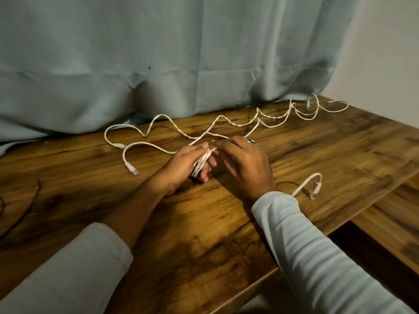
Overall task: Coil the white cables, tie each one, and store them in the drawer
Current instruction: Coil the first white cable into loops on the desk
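White cables (172, 123) lie in loose waves across the back of the wooden table (204, 234), with plugs at the left (133, 170) and far right (308, 103). My left hand (181, 171) is closed around a small bundle of white cable loops (203, 162) at the table's middle. My right hand (244, 164) is just to its right, fingertips pinching the cable strand at the top of the bundle. A short cable end with a plug (315, 186) pokes out beside my right sleeve. No drawer is in view.
A grey-blue curtain (158, 64) hangs along the table's back edge. Thin dark strands (34, 196) lie at the table's left. The table's right edge drops to a lower wooden surface (394, 218). A white wall (385, 53) is at the right.
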Motion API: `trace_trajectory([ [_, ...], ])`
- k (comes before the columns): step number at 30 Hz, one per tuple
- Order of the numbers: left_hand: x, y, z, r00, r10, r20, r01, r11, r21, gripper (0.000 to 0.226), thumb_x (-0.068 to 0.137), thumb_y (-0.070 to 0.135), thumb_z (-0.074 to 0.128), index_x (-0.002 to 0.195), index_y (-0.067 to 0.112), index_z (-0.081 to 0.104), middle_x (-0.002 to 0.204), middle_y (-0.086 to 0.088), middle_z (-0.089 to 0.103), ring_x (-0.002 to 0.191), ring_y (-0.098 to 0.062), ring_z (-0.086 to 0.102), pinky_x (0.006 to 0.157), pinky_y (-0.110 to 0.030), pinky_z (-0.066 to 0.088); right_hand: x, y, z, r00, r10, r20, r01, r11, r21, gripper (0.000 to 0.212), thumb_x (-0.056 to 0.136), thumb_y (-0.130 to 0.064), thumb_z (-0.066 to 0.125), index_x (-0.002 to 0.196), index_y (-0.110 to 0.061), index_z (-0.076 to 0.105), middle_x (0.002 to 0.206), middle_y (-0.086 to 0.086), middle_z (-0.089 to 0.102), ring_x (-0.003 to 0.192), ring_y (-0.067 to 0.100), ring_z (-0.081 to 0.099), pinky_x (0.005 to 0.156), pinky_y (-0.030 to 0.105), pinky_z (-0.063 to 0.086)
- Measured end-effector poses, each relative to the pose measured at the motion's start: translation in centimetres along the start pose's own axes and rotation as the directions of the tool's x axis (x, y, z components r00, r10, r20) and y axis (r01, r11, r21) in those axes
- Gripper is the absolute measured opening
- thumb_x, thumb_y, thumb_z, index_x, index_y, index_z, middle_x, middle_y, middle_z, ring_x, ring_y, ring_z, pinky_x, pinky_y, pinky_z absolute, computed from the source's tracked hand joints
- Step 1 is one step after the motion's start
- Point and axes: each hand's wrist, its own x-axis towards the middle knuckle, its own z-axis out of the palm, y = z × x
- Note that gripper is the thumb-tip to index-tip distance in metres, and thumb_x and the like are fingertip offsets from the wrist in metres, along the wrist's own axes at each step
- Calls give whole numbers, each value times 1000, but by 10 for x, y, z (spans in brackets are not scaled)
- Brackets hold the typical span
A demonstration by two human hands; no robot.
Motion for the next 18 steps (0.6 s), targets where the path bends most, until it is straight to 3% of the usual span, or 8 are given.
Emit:
trace_trajectory([
  [6, -7, 8, -3, 984, -124, 128, 161, 925, -343, 36, 108, 36, 43, 85, 11, 54, 51, 2, 39, 56, -19, 52, 59, -25, 48, 9, -4, 1, 988, 102, 118, -112, 990, 85, 58, 92, -45, 44, 146, -27, 56, 123, 3, 68, 104, 27, 67, 82, 41, 55],
  [11, -5, 3, -12, 978, -122, 169, 202, 760, -618, 29, 102, 39, 48, 84, 16, 52, 53, 6, 40, 58, -14, 52, 61, -25, 51, 16, 4, 20, 954, 189, 230, -189, 982, -24, 53, 100, -41, 34, 152, -38, 38, 119, 11, 72, 104, 36, 68, 84, 48, 55],
  [15, -1, 7, -19, 991, -53, 120, 128, 598, -792, 29, 106, 37, 44, 85, 19, 53, 56, 8, 48, 61, -11, 54, 62, -25, 51, 18, 6, 26, 918, 210, 336, -140, 965, -221, 35, 100, -26, 44, 134, -21, 53, 111, 18, 72, 98, 44, 67, 79, 47, 50],
  [18, 1, 11, -20, 997, -76, 2, 43, 545, -837, 33, 109, 33, 42, 85, 16, 58, 70, 1, 65, 70, -15, 65, 65, -27, 58, 13, -2, 26, 937, 113, 331, -37, 973, -227, 26, 103, -35, 44, 110, -17, 62, 105, 15, 73, 95, 41, 67, 75, 44, 48],
])
